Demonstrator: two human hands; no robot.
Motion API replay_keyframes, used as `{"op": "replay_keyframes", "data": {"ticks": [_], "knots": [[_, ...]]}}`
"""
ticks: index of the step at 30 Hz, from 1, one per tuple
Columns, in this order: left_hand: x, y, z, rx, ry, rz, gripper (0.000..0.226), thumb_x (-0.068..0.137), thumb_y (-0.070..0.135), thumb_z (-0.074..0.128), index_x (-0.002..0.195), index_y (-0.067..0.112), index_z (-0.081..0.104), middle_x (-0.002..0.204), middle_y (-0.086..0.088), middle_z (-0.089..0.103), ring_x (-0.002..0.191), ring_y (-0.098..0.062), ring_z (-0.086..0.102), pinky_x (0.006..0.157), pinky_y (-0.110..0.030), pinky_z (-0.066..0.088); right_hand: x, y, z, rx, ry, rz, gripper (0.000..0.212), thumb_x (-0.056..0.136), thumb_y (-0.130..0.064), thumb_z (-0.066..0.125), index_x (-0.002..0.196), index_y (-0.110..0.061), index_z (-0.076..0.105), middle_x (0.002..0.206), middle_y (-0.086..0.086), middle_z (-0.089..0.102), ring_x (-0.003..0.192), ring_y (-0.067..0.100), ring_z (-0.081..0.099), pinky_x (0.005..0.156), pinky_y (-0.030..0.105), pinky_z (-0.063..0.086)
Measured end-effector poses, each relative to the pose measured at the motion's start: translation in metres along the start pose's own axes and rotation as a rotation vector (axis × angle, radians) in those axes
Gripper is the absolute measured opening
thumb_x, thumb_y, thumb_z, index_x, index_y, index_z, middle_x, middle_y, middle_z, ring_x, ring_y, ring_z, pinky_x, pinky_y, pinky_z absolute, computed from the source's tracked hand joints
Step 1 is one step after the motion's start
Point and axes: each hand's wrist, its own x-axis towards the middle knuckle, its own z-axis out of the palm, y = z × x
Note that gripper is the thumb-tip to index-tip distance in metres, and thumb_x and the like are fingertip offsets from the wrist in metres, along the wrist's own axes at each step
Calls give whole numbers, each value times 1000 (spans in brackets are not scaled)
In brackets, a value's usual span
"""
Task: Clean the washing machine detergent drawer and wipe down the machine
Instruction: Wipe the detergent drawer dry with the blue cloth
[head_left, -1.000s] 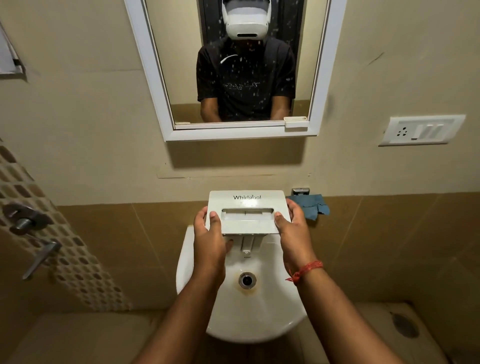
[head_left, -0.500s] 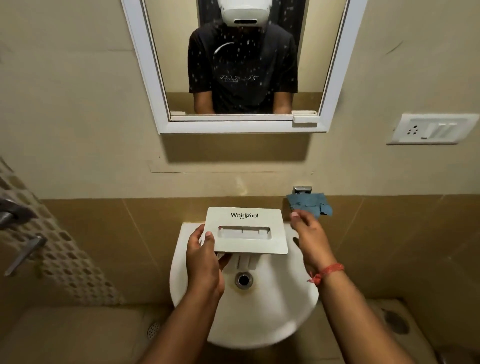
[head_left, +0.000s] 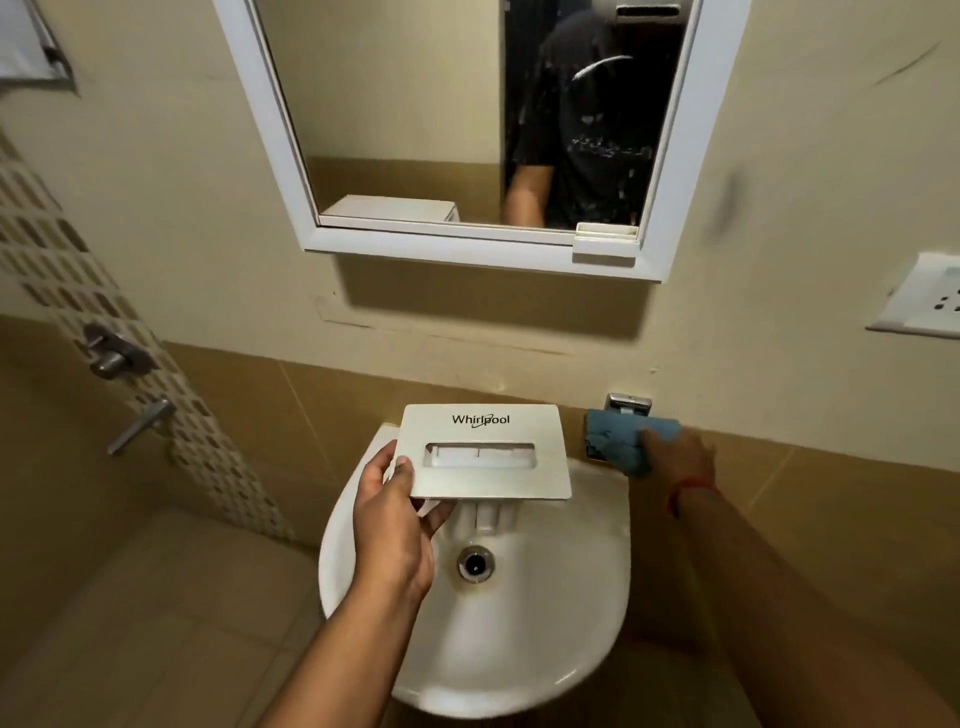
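My left hand grips the detergent drawer over the sink; my right hand, blurred, closes on the blue cloth at far right — cleaning looks barely begun, the machine itself out of view.

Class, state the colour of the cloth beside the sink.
Blue. The cloth shows in the head view, under the right hand.

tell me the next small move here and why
Probably close the right hand on the blue cloth and bring it over to the drawer. That hand is at the cloth by the wall, blurred, so its grip is unclear. The left hand holds the drawer alone over the sink, and nothing is on its white face yet to wipe it.
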Motion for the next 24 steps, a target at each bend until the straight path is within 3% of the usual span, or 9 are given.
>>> {"op": "replay_keyframes", "data": {"ticks": [3, 8, 12, 16, 18, 21, 24], "knots": [[-12, -3, 3, -20, 62, 24, 25, 103, 13, 46, 123, 22, 58, 108, -4, 72, 99, -23, 67, 91, -56, 53, 13, 10, 0, 90, -62, -38, 41, 88, -27, 69, 117, 0, 63, 115, 23, 65, 96, 34, 62, 77, 34, 46], [-25, -5, 0, -35, 148, 68, 25, 103, 12, 46, 122, 21, 59, 111, -7, 72, 102, -25, 66, 89, -56, 53, 12, 22, 6, 313, 122, -174, 23, 87, -8, 66, 104, -12, 52, 110, 15, 58, 101, 32, 58, 83, 38, 47], [-36, -5, -6, -48, 198, 67, 25, 103, 12, 46, 123, 20, 58, 115, -10, 70, 102, -26, 66, 90, -56, 53, -5, 14, 0, 438, 144, -296, 21, 93, -12, 58, 111, -12, 46, 106, 5, 56, 98, 25, 58, 87, 44, 50], [-52, 2, -24, -97, 240, 80, 25, 102, 12, 46, 123, 18, 58, 117, -12, 70, 104, -30, 66, 91, -60, 52, -27, -10, -9, 623, 111, -341, 23, 94, -14, 59, 113, -17, 46, 113, 3, 55, 101, 15, 57, 93, 35, 52], [-61, 10, -38, -130, 260, 95, 26, 102, 12, 46, 125, 17, 57, 116, -13, 70, 106, -32, 66, 91, -61, 51, -43, -23, -7, 839, -15, -287, 22, 93, -11, 59, 111, -19, 48, 118, 6, 58, 102, 14, 60, 90, 31, 54], [-79, 27, -69, -193, 298, 145, 25, 102, 11, 46, 123, 18, 58, 104, -8, 74, 93, -28, 69, 88, -57, 53, -76, -37, 15, 1197, -401, -86, 31, 90, -8, 58, 121, -13, 53, 129, 13, 60, 115, 27, 61, 95, 40, 52], [-101, 48, -107, -249, 363, 195, 27, 102, 10, 46, 125, 17, 58, 105, -8, 72, 87, -26, 70, 84, -56, 55, -129, -51, 48, 1197, -687, 21, 52, 91, -11, 61, 138, 4, 43, 136, 21, 55, 122, 34, 57, 93, 43, 53]]}}
